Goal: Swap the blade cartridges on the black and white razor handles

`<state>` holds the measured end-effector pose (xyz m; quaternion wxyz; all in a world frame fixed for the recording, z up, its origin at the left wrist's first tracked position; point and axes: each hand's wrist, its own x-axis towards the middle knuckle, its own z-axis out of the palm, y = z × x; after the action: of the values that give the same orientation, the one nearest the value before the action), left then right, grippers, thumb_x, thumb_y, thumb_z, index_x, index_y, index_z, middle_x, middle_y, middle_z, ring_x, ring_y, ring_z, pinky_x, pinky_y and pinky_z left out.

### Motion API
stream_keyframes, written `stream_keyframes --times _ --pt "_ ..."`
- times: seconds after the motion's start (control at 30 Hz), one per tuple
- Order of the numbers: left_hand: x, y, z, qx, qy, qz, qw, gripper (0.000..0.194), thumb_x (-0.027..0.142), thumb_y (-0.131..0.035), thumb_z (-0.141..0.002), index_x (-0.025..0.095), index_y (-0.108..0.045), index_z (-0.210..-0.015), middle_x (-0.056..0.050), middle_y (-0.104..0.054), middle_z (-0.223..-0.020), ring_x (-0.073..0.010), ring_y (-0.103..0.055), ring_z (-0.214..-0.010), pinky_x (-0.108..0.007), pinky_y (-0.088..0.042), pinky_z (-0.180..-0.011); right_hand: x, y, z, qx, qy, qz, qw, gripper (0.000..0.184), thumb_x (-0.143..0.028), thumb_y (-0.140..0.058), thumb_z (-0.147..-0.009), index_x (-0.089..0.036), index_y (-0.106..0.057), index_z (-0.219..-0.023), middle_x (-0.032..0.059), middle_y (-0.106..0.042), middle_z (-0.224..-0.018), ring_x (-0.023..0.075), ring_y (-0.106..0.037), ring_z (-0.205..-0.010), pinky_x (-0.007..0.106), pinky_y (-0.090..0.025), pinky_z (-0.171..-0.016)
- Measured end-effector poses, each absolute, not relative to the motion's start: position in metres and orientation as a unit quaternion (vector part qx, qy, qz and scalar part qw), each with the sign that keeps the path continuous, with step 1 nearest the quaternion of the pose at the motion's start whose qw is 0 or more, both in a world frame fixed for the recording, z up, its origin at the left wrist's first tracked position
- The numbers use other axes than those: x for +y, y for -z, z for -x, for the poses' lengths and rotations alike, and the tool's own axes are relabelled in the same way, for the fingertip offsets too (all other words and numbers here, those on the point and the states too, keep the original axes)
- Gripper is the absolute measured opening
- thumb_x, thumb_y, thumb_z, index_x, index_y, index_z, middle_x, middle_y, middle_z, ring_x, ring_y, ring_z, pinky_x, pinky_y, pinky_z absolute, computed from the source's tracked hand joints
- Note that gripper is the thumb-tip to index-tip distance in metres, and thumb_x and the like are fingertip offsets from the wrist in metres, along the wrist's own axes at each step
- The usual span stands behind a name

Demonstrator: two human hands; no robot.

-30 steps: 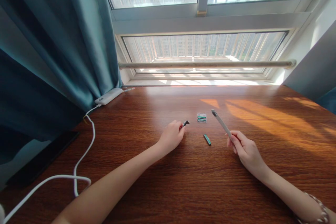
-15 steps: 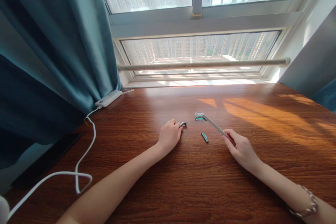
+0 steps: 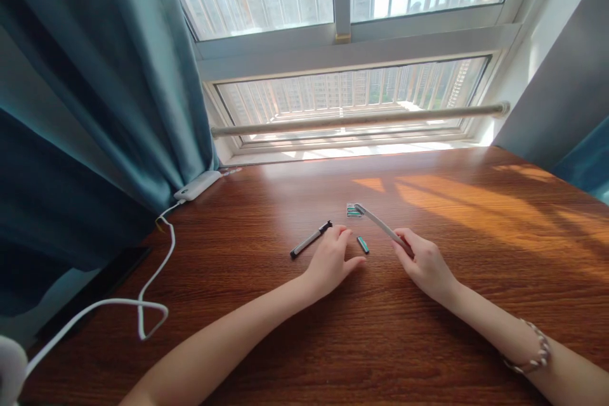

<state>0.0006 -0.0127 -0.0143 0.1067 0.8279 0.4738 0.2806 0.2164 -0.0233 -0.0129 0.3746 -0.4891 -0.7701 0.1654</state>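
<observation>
My right hand [image 3: 423,261] is closed around a slim grey razor handle [image 3: 378,223], whose head end rests on a small pack of green blade cartridges [image 3: 353,210]. My left hand [image 3: 333,260] lies on the wooden table [image 3: 333,342] with fingers spread and nothing in it. Just left of its fingers lies a second grey razor handle with a black tip [image 3: 310,239]. A single loose green cartridge [image 3: 363,244] sits between the two hands, close to my left thumb.
A white power bank [image 3: 197,184] with a looping white cable [image 3: 143,304] lies at the table's left. A teal curtain [image 3: 95,89] hangs on the left, a window with a rail [image 3: 356,119] behind. A dark flat object [image 3: 95,292] lies at the left edge.
My left hand let go of the black-tipped handle, which now lies on the table, and moved right toward the loose cartridge. My right hand lowered its handle onto the cartridge pack.
</observation>
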Motion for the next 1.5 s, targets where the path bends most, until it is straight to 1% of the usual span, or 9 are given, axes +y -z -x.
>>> stream_keyframes --times 0.1,0.23,0.37,0.47,0.6,0.7,1.2,1.37,1.5 --pt "-0.009 0.023 -0.015 0.491 -0.281 -0.813 0.138 0.050 0.038 -0.069 -0.064 0.017 -0.049 -0.105 -0.009 -0.047 -0.107 -0.0239 -0.045 -0.100 -0.038 -0.038 -0.087 -0.024 0.012 -0.216 -0.767 -0.174 0.488 0.378 0.014 -0.024 -0.040 -0.085 -0.018 -0.051 -0.092 0.0020 -0.057 -0.071 0.0142 -0.052 -0.059 0.025 -0.039 -0.057" --pt "-0.001 0.028 -0.022 0.507 -0.269 -0.806 0.145 0.041 0.041 -0.068 -0.064 0.016 -0.053 -0.094 -0.008 -0.049 -0.100 -0.0235 -0.046 -0.095 -0.038 -0.037 -0.084 -0.025 0.010 -0.217 -0.757 -0.188 0.490 0.388 0.013 -0.025 -0.041 -0.084 -0.018 -0.050 -0.090 0.0016 -0.056 -0.070 0.0145 -0.051 -0.059 0.025 -0.039 -0.058" --pt "0.000 0.026 -0.022 0.506 -0.289 -0.791 0.185 0.034 0.036 -0.069 -0.065 0.016 -0.054 -0.088 -0.007 -0.052 -0.095 -0.0224 -0.047 -0.093 -0.037 -0.037 -0.082 -0.024 0.007 -0.216 -0.729 -0.233 0.499 0.406 0.013 -0.029 -0.045 -0.083 -0.018 -0.052 -0.085 0.0004 -0.054 -0.067 0.0134 -0.048 -0.058 0.026 -0.036 -0.057" --pt "-0.006 0.015 -0.021 0.458 -0.337 -0.785 0.246 0.035 0.032 -0.071 -0.064 0.017 -0.054 -0.091 -0.008 -0.052 -0.099 -0.0226 -0.047 -0.097 -0.036 -0.036 -0.087 -0.025 0.008 -0.213 -0.659 -0.377 0.507 0.408 0.019 -0.035 -0.051 -0.080 -0.017 -0.053 -0.076 -0.0034 -0.046 -0.056 0.0095 -0.040 -0.049 0.022 -0.031 -0.047" --pt "-0.018 -0.004 -0.023 0.375 -0.379 -0.788 0.307 0.039 0.028 -0.073 -0.062 0.019 -0.054 -0.094 -0.008 -0.051 -0.107 -0.0225 -0.045 -0.104 -0.036 -0.033 -0.093 -0.029 0.011 -0.205 -0.488 -0.635 0.454 0.391 0.026 -0.041 -0.057 -0.075 -0.016 -0.050 -0.076 -0.0110 -0.022 -0.044 0.0035 -0.015 -0.037 0.018 -0.011 -0.035" --pt "-0.026 -0.008 -0.024 0.340 -0.390 -0.789 0.331 0.040 0.027 -0.073 -0.061 0.019 -0.054 -0.095 -0.008 -0.051 -0.107 -0.0221 -0.045 -0.104 -0.037 -0.033 -0.093 -0.033 0.013 -0.201 -0.427 -0.703 0.409 0.396 0.027 -0.039 -0.063 -0.073 -0.016 -0.050 -0.077 -0.0112 -0.024 -0.045 0.0017 -0.014 -0.037 0.018 -0.008 -0.035" --pt "-0.023 0.003 -0.014 0.274 -0.412 -0.775 0.394 0.043 0.028 -0.073 -0.063 0.019 -0.054 -0.101 -0.009 -0.050 -0.106 -0.0216 -0.045 -0.103 -0.037 -0.034 -0.093 -0.039 0.016 -0.192 -0.384 -0.765 0.352 0.379 0.024 -0.033 -0.065 -0.073 -0.012 -0.054 -0.071 -0.0057 -0.043 -0.050 -0.0012 -0.024 -0.034 0.016 -0.008 -0.033" --pt "-0.021 0.007 -0.015 0.275 -0.410 -0.768 0.407 0.055 0.031 -0.076 -0.057 0.020 -0.054 -0.106 -0.010 -0.050 -0.109 -0.0232 -0.044 -0.105 -0.038 -0.033 -0.095 -0.039 0.018 -0.193 -0.374 -0.756 0.370 0.390 0.024 -0.032 -0.064 -0.074 -0.011 -0.054 -0.066 -0.0068 -0.040 -0.047 -0.0016 -0.024 -0.032 0.017 -0.008 -0.032" --pt "-0.022 0.009 -0.015 0.270 -0.414 -0.748 0.442 0.047 0.028 -0.075 -0.059 0.019 -0.057 -0.101 -0.009 -0.052 -0.107 -0.0230 -0.045 -0.106 -0.038 -0.033 -0.095 -0.043 0.014 -0.190 -0.384 -0.749 0.378 0.385 0.024 -0.033 -0.063 -0.075 -0.012 -0.053 -0.067 -0.0062 -0.042 -0.050 -0.0015 -0.023 -0.033 0.017 -0.008 -0.033"
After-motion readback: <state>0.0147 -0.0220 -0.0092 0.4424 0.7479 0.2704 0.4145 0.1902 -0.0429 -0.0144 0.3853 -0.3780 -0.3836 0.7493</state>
